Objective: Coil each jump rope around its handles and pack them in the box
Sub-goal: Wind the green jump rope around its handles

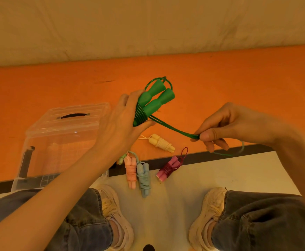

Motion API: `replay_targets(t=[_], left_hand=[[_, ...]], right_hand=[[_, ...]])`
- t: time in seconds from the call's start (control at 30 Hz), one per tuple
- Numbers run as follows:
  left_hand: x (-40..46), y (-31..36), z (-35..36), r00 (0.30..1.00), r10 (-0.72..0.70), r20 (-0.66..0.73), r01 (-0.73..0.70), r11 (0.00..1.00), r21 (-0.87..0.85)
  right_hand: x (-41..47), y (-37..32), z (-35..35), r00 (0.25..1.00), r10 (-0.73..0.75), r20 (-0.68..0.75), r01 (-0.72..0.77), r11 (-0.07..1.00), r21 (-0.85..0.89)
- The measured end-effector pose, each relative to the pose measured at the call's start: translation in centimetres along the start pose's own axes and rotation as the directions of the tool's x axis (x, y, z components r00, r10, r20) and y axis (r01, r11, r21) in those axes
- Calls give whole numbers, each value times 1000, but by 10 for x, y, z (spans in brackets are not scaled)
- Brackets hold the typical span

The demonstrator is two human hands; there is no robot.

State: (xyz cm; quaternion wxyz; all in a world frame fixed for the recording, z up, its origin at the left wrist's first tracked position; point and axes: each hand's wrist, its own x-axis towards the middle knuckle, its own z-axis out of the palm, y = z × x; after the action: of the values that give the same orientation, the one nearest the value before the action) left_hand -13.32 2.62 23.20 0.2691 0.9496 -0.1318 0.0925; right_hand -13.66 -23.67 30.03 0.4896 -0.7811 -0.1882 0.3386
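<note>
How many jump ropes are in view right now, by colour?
Green jump rope, partly coiled, held in the hands: 1
Cream jump rope: 1
Maroon-and-pink jump rope: 1
Peach jump rope: 1
Light blue jump rope: 1
Pale green handle, mostly hidden, possibly another rope: 1
Total: 6

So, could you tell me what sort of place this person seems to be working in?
Probably an indoor floor workspace, not a table: the person's shoes stand beside coiled ropes lying on the orange floor mat, with a clear plastic box nearby.
</note>
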Motion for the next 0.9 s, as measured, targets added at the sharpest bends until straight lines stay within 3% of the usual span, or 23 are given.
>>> replay_targets(t=[0.3,0.57,0.73,0.9], left_hand=[[-1,0,0,999,-10,-39,14,993,113],[5,-21,-11,991,-124,-53,131,981,143],[0,-18,-2,997,-68,34,54,951,304],[-3,-10,2,987,28,161,-73,958,277]], right_hand=[[3,-1,10,996,19,87,-24,998,51],[-22,15,-19,993,-33,-114,33,999,0],[-27,18,-22,969,-121,-218,116,993,-38],[-22,12,-23,896,-160,-415,139,987,-81]])
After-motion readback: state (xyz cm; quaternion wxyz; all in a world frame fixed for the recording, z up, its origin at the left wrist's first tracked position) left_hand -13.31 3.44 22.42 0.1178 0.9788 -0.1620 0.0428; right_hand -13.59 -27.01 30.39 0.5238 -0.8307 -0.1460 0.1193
